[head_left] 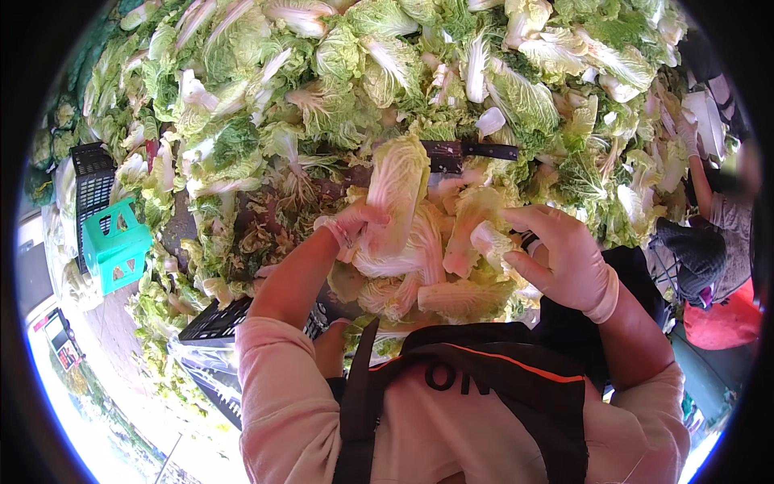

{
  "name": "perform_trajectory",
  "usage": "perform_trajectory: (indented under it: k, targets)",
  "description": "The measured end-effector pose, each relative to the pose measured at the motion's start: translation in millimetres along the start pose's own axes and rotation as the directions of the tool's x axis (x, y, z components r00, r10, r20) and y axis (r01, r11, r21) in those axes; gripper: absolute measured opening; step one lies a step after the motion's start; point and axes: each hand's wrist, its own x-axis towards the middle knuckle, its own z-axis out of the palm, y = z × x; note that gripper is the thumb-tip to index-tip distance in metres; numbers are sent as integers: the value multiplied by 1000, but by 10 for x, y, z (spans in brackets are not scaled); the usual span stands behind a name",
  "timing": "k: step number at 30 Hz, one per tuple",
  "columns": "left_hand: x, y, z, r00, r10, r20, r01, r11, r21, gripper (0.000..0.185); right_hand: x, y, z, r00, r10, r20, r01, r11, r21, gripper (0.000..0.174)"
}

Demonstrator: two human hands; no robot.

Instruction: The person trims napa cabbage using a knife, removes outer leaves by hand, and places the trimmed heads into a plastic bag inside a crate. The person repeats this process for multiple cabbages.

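Observation:
My left hand (357, 222), in a thin pale glove, grips the lower left side of a napa cabbage piece (396, 190) that stands with its leafy end up. My gloved right hand (559, 257) is spread with its fingers apart, close to a short cabbage piece (491, 241) on the right; a light touch there cannot be ruled out. Between and below my hands lie several cabbage leaves and chunks (462, 299). Just beyond the held piece lies a broad-bladed knife (444, 156), its black handle (493, 150) pointing right.
A large heap of napa cabbage (338, 54) fills the far side. On the left are a turquoise crate (118, 247) and a black crate (94, 181). Another black crate (217, 323) is near my left elbow. At the far right, another person's arm (699, 181) reaches among the cabbages.

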Motion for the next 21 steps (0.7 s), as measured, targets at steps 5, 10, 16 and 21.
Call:
perform_trajectory:
  k: [5, 10, 16, 21]
  targets:
    - [-777, 291, 1157, 873, 457, -172, -474, 708, -523, 64, -16, -370, 538, 958, -168, -234, 203, 970, 135, 74]
    - [-1322, 479, 2150, 602, 655, -456, -798, 496, -342, 71, -246, -651, 419, 963, 1, -269, 99, 928, 358, 75]
    - [-1874, 192, 2448, 635, 656, -407, -772, 534, -345, 67, -601, -841, 544, 950, -123, -287, 260, 821, 509, 57]
    - [-2037, 27, 2623, 655, 636, -408, -739, 424, -524, 66, -705, -848, 724, 935, -159, -317, 296, 841, 452, 51]
